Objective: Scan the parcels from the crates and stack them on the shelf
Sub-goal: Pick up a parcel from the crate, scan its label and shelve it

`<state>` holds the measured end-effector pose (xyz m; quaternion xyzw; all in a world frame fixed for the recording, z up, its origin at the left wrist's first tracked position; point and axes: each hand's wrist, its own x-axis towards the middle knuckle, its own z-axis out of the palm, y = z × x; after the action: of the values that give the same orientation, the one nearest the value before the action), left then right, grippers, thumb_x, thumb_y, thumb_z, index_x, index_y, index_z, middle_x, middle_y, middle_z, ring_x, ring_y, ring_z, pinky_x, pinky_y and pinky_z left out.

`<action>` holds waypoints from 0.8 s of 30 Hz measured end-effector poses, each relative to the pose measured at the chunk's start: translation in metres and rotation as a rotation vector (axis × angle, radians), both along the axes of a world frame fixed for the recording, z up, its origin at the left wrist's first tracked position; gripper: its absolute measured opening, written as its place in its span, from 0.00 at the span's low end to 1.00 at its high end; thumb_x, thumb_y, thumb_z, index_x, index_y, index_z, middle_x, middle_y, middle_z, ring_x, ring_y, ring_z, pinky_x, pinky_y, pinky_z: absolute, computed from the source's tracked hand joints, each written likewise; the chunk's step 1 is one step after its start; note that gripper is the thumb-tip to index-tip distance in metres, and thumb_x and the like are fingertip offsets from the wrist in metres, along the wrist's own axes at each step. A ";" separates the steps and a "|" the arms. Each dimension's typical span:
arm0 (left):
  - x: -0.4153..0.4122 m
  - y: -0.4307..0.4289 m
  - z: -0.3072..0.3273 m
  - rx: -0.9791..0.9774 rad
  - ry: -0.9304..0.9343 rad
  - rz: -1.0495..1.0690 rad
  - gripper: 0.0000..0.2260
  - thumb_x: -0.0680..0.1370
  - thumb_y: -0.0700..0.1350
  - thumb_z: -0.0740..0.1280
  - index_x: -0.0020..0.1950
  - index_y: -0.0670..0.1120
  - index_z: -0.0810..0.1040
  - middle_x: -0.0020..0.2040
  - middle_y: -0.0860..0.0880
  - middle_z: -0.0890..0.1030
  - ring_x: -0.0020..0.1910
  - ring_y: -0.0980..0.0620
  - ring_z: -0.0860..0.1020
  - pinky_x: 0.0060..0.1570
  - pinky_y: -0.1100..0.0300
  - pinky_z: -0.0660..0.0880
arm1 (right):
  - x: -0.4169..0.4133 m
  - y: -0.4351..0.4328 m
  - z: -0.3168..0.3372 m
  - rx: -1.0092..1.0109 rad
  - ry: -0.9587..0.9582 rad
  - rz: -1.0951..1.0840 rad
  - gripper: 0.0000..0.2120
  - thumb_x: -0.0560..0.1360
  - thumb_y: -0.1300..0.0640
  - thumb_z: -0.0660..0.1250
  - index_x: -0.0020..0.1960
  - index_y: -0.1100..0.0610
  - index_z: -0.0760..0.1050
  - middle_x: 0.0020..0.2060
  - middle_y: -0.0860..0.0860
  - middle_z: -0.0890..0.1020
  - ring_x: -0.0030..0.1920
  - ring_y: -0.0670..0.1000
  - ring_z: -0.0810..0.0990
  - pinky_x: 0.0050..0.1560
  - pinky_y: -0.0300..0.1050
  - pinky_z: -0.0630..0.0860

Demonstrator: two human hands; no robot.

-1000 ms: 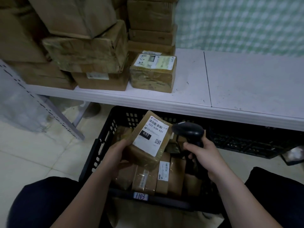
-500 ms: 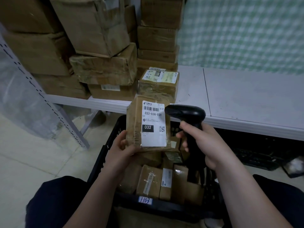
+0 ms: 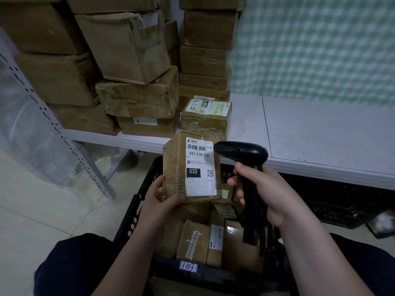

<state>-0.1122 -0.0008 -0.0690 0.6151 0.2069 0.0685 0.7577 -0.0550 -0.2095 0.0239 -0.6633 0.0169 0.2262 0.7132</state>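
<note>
Brown parcel (image 3: 177, 167) gripped upright by the left hand (image 3: 159, 201); right hand (image 3: 271, 195) grips the black scanner (image 3: 245, 163) beside its label.

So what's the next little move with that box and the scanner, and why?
Most likely tip the scanner so its nose faces the barcode, then pull the trigger. The left hand holds the parcel upright with its label toward the camera. The right hand grips the scanner right beside the barcode, seemingly aimed across the label rather than at it.
</note>
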 end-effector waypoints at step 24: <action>0.180 -0.053 0.161 -0.157 0.063 -0.008 0.09 0.75 0.55 0.65 0.44 0.50 0.76 0.44 0.49 0.81 0.45 0.49 0.80 0.53 0.55 0.74 | 0.111 -0.021 0.053 0.107 -0.151 -0.371 0.03 0.77 0.58 0.67 0.48 0.57 0.75 0.39 0.55 0.79 0.31 0.51 0.73 0.32 0.44 0.69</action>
<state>0.0680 -0.0540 0.0918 0.5565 0.2328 0.0295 0.7970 0.0564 -0.2309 0.0769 -0.6250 0.0734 0.0414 0.7760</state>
